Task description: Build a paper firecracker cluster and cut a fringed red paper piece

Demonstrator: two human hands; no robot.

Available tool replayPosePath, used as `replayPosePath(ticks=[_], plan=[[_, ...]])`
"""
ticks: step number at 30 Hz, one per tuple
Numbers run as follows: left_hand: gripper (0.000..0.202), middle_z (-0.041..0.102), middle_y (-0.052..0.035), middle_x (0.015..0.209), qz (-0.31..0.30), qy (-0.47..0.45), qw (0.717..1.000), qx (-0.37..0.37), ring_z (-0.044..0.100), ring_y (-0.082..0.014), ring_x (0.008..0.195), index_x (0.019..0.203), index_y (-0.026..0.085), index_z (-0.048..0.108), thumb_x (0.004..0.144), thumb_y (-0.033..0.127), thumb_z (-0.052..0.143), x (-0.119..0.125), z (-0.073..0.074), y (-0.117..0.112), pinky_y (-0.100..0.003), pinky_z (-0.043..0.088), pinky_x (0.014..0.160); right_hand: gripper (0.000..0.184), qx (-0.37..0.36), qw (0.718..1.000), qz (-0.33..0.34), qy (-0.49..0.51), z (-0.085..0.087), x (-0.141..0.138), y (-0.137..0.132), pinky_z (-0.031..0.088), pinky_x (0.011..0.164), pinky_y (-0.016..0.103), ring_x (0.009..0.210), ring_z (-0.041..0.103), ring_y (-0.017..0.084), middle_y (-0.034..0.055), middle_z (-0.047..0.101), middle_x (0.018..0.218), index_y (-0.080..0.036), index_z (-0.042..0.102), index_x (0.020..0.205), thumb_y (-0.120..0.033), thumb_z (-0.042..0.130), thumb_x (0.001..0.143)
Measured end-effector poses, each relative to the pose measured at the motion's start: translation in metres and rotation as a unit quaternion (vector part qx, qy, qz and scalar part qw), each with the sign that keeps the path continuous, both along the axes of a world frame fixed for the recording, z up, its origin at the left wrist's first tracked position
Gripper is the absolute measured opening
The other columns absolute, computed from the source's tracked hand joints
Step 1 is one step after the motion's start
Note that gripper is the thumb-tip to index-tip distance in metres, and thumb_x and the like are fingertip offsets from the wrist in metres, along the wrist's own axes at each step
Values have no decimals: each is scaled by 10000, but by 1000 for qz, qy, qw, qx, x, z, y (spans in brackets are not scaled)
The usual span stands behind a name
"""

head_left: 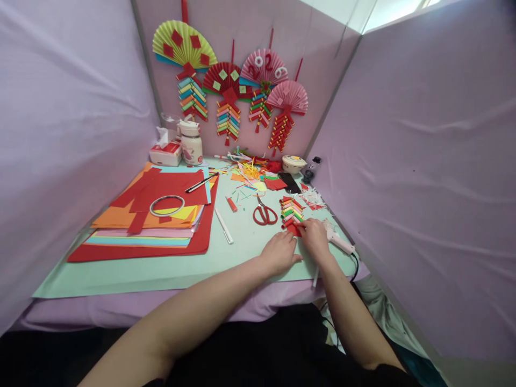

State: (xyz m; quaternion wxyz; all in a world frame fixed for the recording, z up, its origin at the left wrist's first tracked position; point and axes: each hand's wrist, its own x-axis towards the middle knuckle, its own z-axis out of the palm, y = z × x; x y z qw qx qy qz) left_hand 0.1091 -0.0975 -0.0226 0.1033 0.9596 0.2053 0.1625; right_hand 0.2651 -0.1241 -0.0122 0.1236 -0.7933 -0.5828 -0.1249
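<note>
Right hand [315,236] bends over chevron paper string [292,210]

Fingertips of the right hand touch the string's near end, where red paper shows; whether they pinch or merely press it cannot be told from this angle. Just to its left, the left hand [280,253] rests low, thumb spread from curved fingers, nothing visible in its grasp. Rolls of green, yellow, pink and red run away from the fingertips across a mint-green tabletop [245,236]. Immediately right of the grip lies a pale glue gun [341,242], its black cord [356,266] dropping past the edge. Left of the grip are red-handled scissors [265,216], a white pen [224,226] and, farther left, stacked colored paper [171,185]. Beyond the grip sit a dark phone [289,183], paper scraps [250,171] and a lidded bowl [294,164]. Lilac fabric [415,161] encloses both sides; on the pinkish back wall [237,21], farthest from the hands, hang four paper fans [287,95], one marked 2026.
</note>
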Motion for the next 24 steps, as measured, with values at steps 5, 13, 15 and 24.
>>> replayPosePath(ticks=[5,13,15,24], plan=[[449,570,-151,1216,0,-2,1000,0,492,-282,1168,1088,118,598,843,489,544,-1,1,0,-390,361,1000,230,1,1000,-9,6,-3,0,1,328,758,277,843,538,196,78,664,854,-167,736,863,-211,511,883],[488,563,-155,1240,2,-3,1000,11,477,-283,1194,1118,108,587,852,510,521,1,-7,1,-389,340,1021,245,60,995,26,76,-3,9,-13,350,822,278,859,553,185,79,674,895,-150,724,945,-219,496,886],[492,564,-157,1237,3,-2,1000,13,482,-281,1184,1118,101,587,854,510,518,1,-8,1,-387,342,1020,234,56,996,26,70,-4,9,-15,352,816,280,846,551,188,77,670,875,-152,728,916,-210,505,875],[475,570,-151,1221,-1,-4,1000,16,484,-279,1174,1107,101,591,857,498,521,-1,-5,1,-383,348,1012,238,55,996,20,61,-1,8,-8,348,814,277,850,551,191,74,673,866,-152,734,897,-208,504,868]])
